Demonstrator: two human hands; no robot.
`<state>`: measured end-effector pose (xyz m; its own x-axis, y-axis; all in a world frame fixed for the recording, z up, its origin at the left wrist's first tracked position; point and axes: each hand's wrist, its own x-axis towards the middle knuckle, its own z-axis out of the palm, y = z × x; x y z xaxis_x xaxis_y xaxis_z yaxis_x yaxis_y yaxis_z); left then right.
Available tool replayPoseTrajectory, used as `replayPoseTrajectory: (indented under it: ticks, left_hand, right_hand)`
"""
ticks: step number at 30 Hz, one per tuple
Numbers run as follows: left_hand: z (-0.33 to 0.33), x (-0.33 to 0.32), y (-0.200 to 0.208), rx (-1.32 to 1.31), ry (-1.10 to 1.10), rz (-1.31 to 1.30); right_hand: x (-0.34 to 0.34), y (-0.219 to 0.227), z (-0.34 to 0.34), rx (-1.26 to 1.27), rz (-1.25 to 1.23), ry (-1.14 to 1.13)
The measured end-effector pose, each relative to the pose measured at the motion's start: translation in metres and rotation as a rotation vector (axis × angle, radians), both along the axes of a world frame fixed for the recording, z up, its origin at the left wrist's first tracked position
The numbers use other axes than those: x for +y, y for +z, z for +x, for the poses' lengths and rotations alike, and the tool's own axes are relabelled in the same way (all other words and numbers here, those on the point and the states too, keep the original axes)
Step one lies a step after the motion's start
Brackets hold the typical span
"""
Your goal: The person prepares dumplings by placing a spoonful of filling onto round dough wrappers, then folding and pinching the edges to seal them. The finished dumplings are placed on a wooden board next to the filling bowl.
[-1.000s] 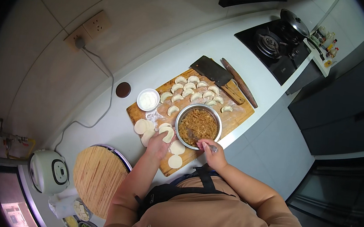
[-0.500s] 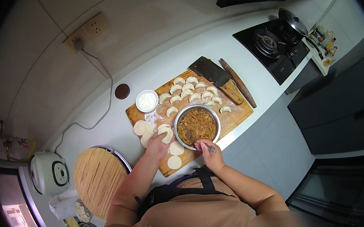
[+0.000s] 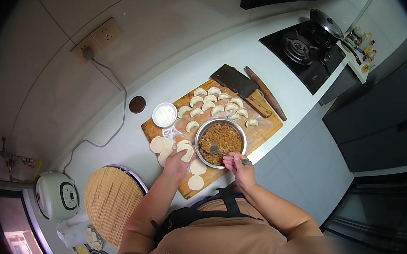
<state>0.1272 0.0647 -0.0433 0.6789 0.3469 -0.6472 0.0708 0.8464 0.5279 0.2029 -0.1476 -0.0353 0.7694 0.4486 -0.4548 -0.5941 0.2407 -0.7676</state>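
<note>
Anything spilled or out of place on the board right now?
Yes: loose white powder lies on the cutting board beside the white bowl, near the dough wrappers. It looks spilled, though possibly just dusting. No damage visible.

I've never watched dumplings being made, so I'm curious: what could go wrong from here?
Filling lifted on the utensil in the right hand might drop at the bowl's rim, short of the wrapper in the left hand. The overlapping wrappers on the board could perhaps stick together. The rolling pin has one end close to the counter's edge, so a bump might send it off.
</note>
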Motion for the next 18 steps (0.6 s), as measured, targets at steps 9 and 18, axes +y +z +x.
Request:
replayPoseTrajectory:
  ticks: [9,18]
  left_hand:
    - [0.002,0.0,-0.002,-0.016,-0.005,-0.01]
    - [0.001,0.0,-0.003,-0.006,-0.011,0.003]
  right_hand:
    - [-0.003,0.002,0.006,-0.316,-0.101,0.054]
    - [0.024,0.022,0.005,-1.287,-0.503,0.331]
